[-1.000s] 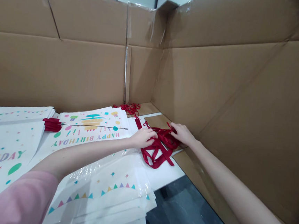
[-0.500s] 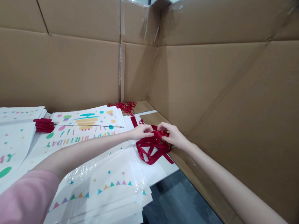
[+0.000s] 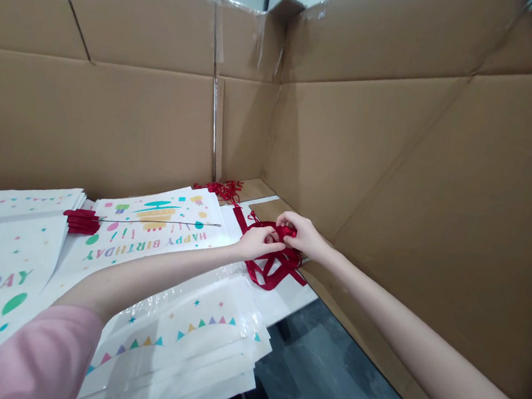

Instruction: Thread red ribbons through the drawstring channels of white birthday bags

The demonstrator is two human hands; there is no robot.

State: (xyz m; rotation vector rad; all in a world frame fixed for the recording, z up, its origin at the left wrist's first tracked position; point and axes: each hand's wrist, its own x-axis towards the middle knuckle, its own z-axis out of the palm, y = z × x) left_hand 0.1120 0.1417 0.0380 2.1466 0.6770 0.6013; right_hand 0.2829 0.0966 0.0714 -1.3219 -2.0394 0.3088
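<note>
A tangle of dark red ribbon (image 3: 270, 280) lies in loops at the right end of the white table. Over it, my left hand (image 3: 260, 242) is closed, thumb pointing right, with its fingertips at the ribbon. My right hand (image 3: 303, 234) pinches a bunched red part of the same ribbon from the other side. The two hands nearly meet, and they partly hide what lies between the fingers. To the left, a long thin wire with a looped end (image 3: 171, 223) runs out from a folded bundle of red ribbon (image 3: 82, 222), resting on the printed sheets.
Stacks of white "Happy Birthday" sheets (image 3: 146, 238) cover the table to the left. Clear plastic-wrapped sheets (image 3: 198, 336) overhang the front edge. Red cords (image 3: 224, 190) lie in the back corner. Tall cardboard walls (image 3: 392, 142) stand behind and on the right.
My left hand has moved slightly right and down, closer to my right hand. My right hand has shifted a little up and left. The ribbon loops have moved slightly.
</note>
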